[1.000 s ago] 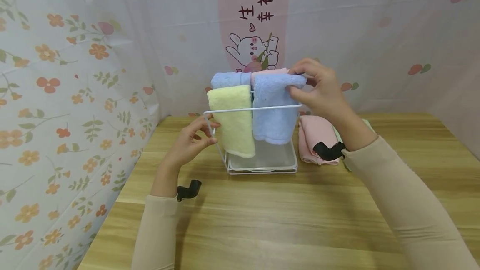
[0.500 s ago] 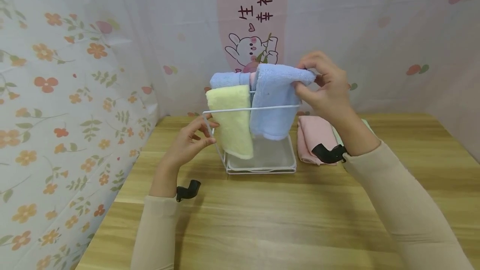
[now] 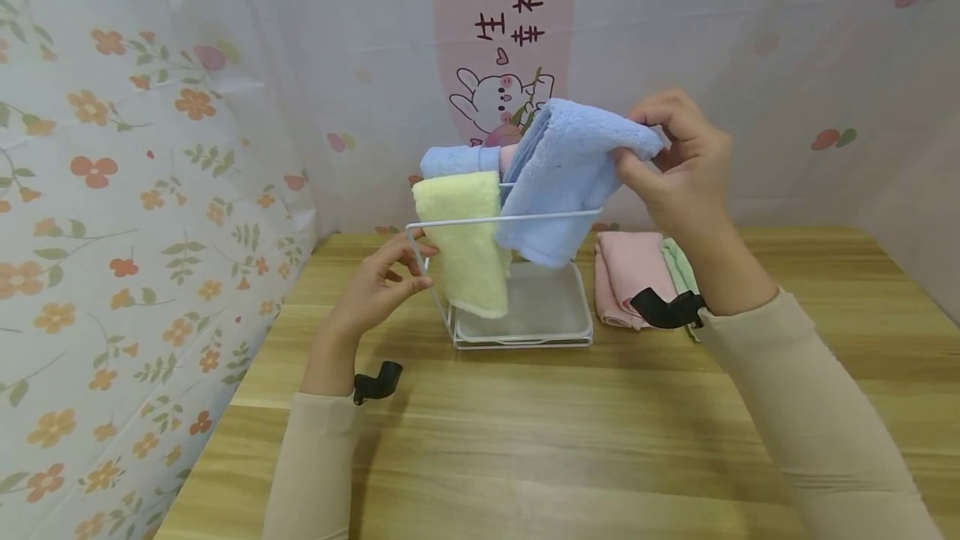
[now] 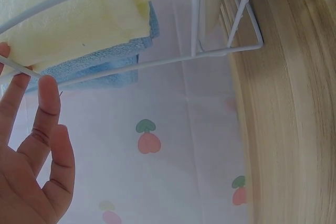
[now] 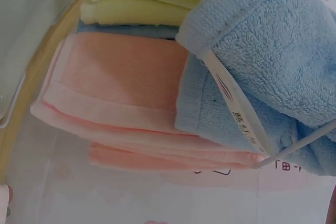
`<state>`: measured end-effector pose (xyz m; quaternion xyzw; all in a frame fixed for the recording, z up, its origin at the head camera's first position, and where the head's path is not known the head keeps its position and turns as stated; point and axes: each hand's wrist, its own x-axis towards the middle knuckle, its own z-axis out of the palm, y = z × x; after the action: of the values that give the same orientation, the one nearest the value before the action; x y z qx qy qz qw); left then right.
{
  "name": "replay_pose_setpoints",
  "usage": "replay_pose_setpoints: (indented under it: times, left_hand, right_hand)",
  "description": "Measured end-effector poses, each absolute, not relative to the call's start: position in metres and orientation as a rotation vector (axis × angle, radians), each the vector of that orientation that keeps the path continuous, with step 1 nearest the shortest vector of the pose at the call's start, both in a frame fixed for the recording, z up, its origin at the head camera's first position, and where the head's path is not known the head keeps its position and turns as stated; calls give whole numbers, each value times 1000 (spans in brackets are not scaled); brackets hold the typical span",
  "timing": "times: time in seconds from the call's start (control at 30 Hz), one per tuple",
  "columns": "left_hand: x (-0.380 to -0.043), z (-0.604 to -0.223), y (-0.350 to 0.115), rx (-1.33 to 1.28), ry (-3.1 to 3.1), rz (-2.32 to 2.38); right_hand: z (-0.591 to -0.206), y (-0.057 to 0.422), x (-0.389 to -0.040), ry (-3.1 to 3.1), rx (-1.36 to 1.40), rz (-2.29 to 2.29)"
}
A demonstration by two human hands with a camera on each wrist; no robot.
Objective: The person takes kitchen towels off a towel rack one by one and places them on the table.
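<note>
My right hand (image 3: 686, 157) pinches a folded blue towel (image 3: 577, 173) by its upper right corner, tilted above the white wire rack (image 3: 517, 216). The towel's lower edge hangs behind the rack's front wire. In the right wrist view, a white label shows on the blue towel (image 5: 273, 40). My left hand (image 3: 382, 282) holds the rack's left side; in the left wrist view its fingertips meet a thin wire (image 4: 16, 66). On the rack's left half hangs a yellow towel (image 3: 465, 248). Behind it is another blue towel (image 3: 461, 159), with a folded pink towel (image 5: 121, 77) beside it.
A pale tray (image 3: 551, 307) sits in the rack's base. On the wooden table (image 3: 510, 440), right of the rack, lie a folded pink towel (image 3: 633, 273) and a green towel (image 3: 678, 265). A patterned curtain (image 3: 712, 65) hangs close behind.
My right hand has moved up and to the right, lifting the blue towel and tilting it on the rack. More of the tray is uncovered. My left hand has stayed in place.
</note>
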<state>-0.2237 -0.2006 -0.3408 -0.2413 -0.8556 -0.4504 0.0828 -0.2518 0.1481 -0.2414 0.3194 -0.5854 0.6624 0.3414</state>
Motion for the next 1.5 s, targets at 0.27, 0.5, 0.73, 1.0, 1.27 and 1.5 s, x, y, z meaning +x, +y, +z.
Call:
replay_pose_setpoints:
  times: [0.27,0.5,0.73,1.0,1.27,1.5]
  left_hand:
    - [-223,-340,-200,-737,-2536,-1359]
    - [-222,-336,-199,-748,-2537,-1363]
    - [-222,-336,-200,-742,-2542,-1350]
    - [-221,-339,-200,-709,-2552,-1338]
    - [-221,-344,-200,-718,-2526,-1408]
    - [-222,-346,-201,-742,-2479,-1473]
  right_hand:
    - [-243,149,-249,-1345,788,1783]
    - [-238,151,-236,-1222,671,1841]
    - [-234,151,-230,-1094,570,1897]
    - [-239,170,-236,-945,469,1939]
    - [-239,200,-239,-824,397,2096]
    - [-240,218,-233,-774,257,2192]
